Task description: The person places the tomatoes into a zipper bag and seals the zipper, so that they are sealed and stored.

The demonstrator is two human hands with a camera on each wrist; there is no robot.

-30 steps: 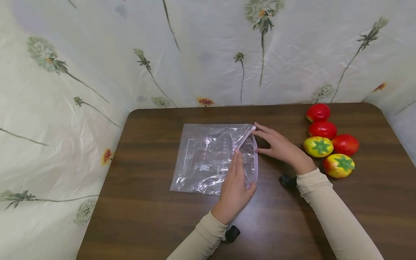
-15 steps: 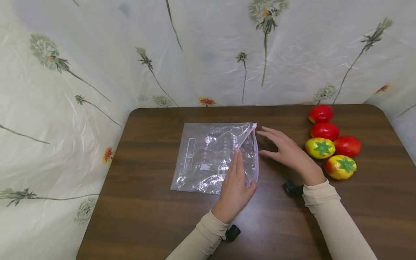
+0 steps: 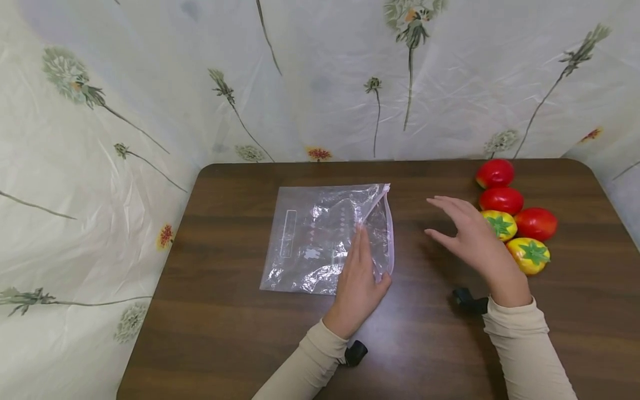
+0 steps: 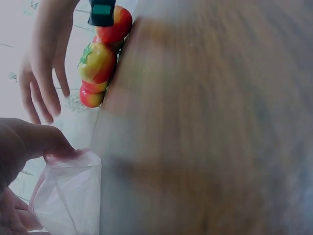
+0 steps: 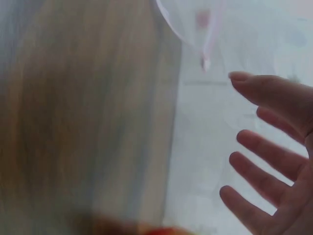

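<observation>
A clear plastic zip bag (image 3: 300, 222) with a pinkish zip edge lies on the table, its mouth facing right and partly spread. My left hand (image 3: 356, 286) holds the bag at its mouth, long fingers along the upper film and thumb at the near end of the zip edge. In the left wrist view the bent thumb (image 4: 49, 142) is at the bag's rim. Off to the right, my right hand (image 3: 477, 241) holds nothing, its fingers spread and lightly bent. It overlaps a yellow toy fruit (image 3: 501, 224) with a green star-shaped leaf in the head view.
Red toy fruits (image 3: 536, 223) and another yellow one (image 3: 529, 255) cluster on the brown wooden table (image 3: 225, 333) at the right. A wall covering with dandelion prints (image 3: 320, 83) rises behind the far edge. Dark wrist devices (image 3: 356, 353) stick out by both cuffs.
My right hand has let go of the bag's zip edge and moved right towards the fruits. The left hand stays at the mouth, and the bag has barely shifted.
</observation>
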